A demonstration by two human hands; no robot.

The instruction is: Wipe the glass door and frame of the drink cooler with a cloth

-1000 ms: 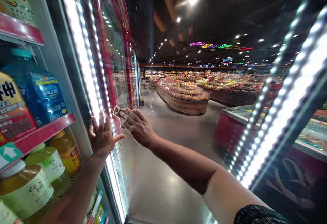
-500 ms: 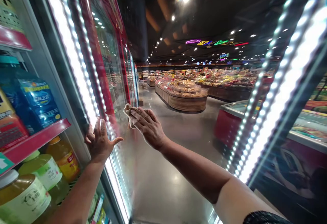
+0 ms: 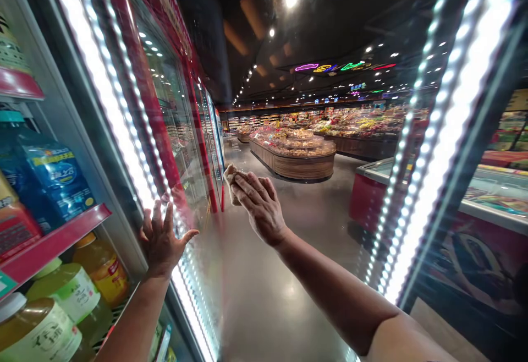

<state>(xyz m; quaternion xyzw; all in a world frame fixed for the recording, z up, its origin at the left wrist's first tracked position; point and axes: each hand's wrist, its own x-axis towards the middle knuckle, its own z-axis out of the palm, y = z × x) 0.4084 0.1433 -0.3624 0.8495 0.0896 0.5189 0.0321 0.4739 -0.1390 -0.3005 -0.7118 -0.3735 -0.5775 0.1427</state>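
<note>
A beige cloth (image 3: pixel 233 181) lies under the fingers of my right hand (image 3: pixel 264 208), pressed flat against the clear glass door (image 3: pixel 264 274) in front of me. My right arm reaches out from the lower right. My left hand (image 3: pixel 165 241) has its fingers spread and its thumb out, resting at the lit edge where the door meets the cooler frame. A bright LED strip (image 3: pixel 111 109) runs down beside that hand. Part of the cloth is hidden beneath my right palm.
Cooler shelves at left hold a blue pouch (image 3: pixel 58 177) and several bottles, such as a green-labelled bottle (image 3: pixel 45 332). A red shelf edge (image 3: pixel 61 241) juts out near my left arm. Beyond the glass stand a wooden produce island (image 3: pixel 292 161) and a chest freezer (image 3: pixel 371 197).
My right hand has slid the cloth to the right across the glass. My left hand stays near the frame, its fingers slightly more spread. The view has shifted a little.
</note>
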